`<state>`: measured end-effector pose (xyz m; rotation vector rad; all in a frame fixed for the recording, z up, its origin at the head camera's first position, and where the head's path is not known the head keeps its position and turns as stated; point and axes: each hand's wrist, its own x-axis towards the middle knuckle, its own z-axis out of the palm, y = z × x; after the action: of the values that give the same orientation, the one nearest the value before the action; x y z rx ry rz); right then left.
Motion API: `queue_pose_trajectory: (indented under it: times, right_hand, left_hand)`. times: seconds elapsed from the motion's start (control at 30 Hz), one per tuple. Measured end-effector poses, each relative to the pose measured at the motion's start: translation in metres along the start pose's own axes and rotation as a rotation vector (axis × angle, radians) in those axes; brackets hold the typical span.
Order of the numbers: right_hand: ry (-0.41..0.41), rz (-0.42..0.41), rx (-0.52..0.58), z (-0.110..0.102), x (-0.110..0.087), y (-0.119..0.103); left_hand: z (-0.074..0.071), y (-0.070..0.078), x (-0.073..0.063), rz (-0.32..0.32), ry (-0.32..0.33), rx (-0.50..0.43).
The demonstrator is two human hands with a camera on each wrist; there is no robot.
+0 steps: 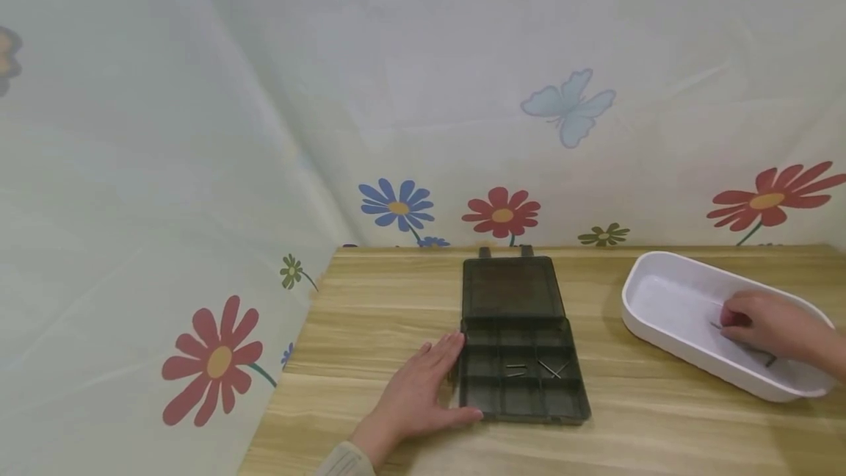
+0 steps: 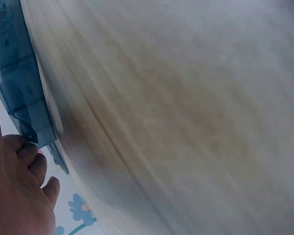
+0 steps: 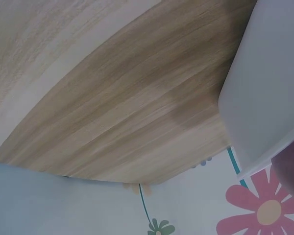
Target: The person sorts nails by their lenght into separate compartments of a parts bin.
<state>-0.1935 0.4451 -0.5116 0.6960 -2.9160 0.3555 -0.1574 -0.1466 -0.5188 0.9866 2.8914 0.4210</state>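
Inside dark case [image 1: 522, 397], pins [image 1: 517, 366], inside tray [image 1: 694, 357], fingers [image 1: 737, 316]

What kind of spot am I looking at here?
Probably a small indoor work corner, perhaps makeshift: pale, creased sheeting printed with flowers and a butterfly backs a wood-grain table, which bears an open compartment box and a white tray.

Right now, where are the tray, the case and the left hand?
Tray [image 1: 669, 305]: head view, bare floor inside.
Case [image 1: 512, 289]: head view, inside of the lid.
Left hand [image 1: 421, 394]: head view, back of the hand.
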Motion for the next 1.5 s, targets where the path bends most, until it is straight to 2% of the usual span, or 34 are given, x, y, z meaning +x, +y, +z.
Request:
queue_pose_trajectory:
  times: [0.13,0.27,0.4,0.63,0.83,0.97,1.13,1.4,1.5]
  right_hand:
    - [0.08,-0.083,-0.029,0.006,0.0,0.001]
    - [0.103,-0.101,-0.048,0.008,0.003,-0.001]
    - [0.069,-0.066,-0.045,0.006,0.008,-0.007]
    - [-0.068,0.026,-0.03,0.0,0.015,-0.013]
    - [-0.098,0.019,-0.012,-0.001,0.018,-0.015]
    - [-0.121,0.094,0.037,-0.003,0.02,-0.018]
    - [-0.091,0.147,0.094,-0.009,0.026,-0.022]
    - [-0.01,0.103,0.116,-0.024,0.042,-0.044]
    - [0.035,0.053,0.129,-0.028,0.05,-0.057]
  left_hand:
    - [0.0,0.001,0.0,-0.001,-0.01,0.0]
    - [-0.001,0.001,0.0,-0.007,-0.022,0.001]
    - [-0.001,0.002,0.0,-0.012,-0.025,0.004]
    - [0.0,0.001,0.0,-0.007,-0.015,0.023]
    - [0.001,0.0,0.0,-0.001,-0.01,0.027]
    - [0.0,0.001,0.001,-0.005,-0.02,0.017]
    - [-0.002,0.003,0.001,-0.018,-0.036,0.003]
    - [-0.002,0.002,0.0,-0.008,-0.018,0.011]
    - [-0.003,0.002,0.0,-0.012,-0.02,0.008]
